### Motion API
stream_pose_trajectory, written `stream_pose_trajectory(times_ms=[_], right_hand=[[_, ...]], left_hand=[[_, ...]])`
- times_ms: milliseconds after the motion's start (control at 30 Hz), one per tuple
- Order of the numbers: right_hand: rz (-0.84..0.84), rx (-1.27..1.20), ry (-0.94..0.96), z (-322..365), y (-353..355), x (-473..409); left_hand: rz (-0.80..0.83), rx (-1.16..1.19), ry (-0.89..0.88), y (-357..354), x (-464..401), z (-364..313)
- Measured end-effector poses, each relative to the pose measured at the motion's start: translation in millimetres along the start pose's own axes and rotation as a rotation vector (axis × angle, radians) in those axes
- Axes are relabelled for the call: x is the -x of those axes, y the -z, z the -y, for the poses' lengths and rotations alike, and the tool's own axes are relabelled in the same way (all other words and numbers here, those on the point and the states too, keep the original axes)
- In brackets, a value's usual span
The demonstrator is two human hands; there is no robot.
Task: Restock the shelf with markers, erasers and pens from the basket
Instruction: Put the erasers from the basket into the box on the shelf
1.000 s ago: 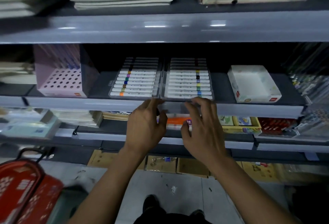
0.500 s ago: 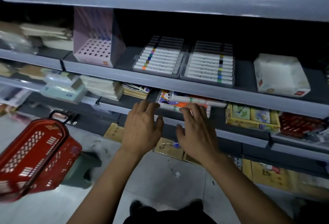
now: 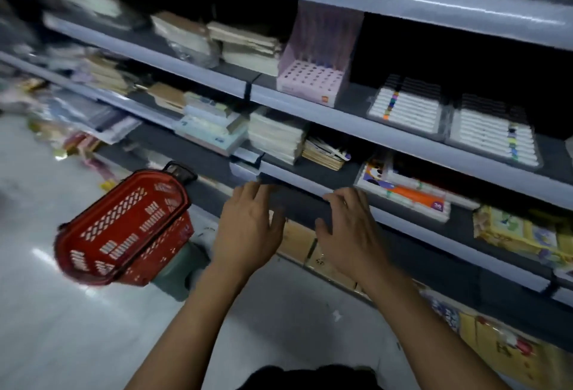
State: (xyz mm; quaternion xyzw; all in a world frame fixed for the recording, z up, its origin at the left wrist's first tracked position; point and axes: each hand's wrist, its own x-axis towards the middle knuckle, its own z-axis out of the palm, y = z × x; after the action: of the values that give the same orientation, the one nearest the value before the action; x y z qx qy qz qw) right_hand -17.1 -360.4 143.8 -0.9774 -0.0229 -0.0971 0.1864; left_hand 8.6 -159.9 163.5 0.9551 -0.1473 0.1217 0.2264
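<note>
At about 8 o'clock in my view sits the red basket (image 3: 124, 228), perched tilted on a greenish stool (image 3: 176, 272) on the floor. I judge it stands there so the stock is within arm's reach without bending to the tiles. Its black handle is folded back toward the shelving. The view is too blurred for me to tell what lies inside it.

Moving right, my left hand (image 3: 248, 228) hangs just below centre, palm down, its fingers (image 3: 251, 194) spread and relaxed, gripping nothing. The fingertips lie near the grey lip of the lower shelf (image 3: 297, 185); whether they touch it I cannot tell. My right hand (image 3: 350, 234) mirrors it just beside, fingers loose and parted, also holding nothing. With both hands empty and level, I read this as the gap between one placement and the next pick, so the next reach should go left toward the basket.

Further right, at 3 o'clock, a boxed marker set (image 3: 406, 194) with an orange panel lies flat on that lower shelf. Above it at 2 o'clock, two clear cases of markers (image 3: 452, 123) lie side by side on the middle shelf, label ends facing out, I suppose so a shopper can read the colours. A pink perforated pen holder (image 3: 313, 79) stands at 12 o'clock.
</note>
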Motion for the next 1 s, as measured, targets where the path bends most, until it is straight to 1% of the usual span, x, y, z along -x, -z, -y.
stream_pose_trajectory(times_ms=[133, 267, 500, 700, 867, 1000], right_hand=[[0.060, -0.043, 0.097, 71.6, -35.5, -16.2], [0.144, -0.078, 0.177, 138.3, -68.8, -29.5], [0.273, -0.116, 0.350, 216.4, -124.2, -60.6], [0.345, -0.137, 0.467, 264.3, -174.5, -114.0], [0.416, -0.161, 0.538, 295.4, -219.6, -177.9], [0.466, -0.202, 0.582, 312.8, -250.8, -224.6]], left_hand=[[-0.043, -0.047, 0.133, 36.3, 36.6, 70.6], [-0.096, -0.075, 0.313, 65.2, 70.4, 128.5], [-0.125, -0.112, 0.558, 95.4, 101.9, 203.3], [-0.130, -0.136, 0.693, 103.0, 86.2, 265.1], [-0.139, -0.192, 0.819, 102.8, 48.2, 316.2], [-0.141, -0.191, 0.903, 102.8, 14.9, 349.1]])
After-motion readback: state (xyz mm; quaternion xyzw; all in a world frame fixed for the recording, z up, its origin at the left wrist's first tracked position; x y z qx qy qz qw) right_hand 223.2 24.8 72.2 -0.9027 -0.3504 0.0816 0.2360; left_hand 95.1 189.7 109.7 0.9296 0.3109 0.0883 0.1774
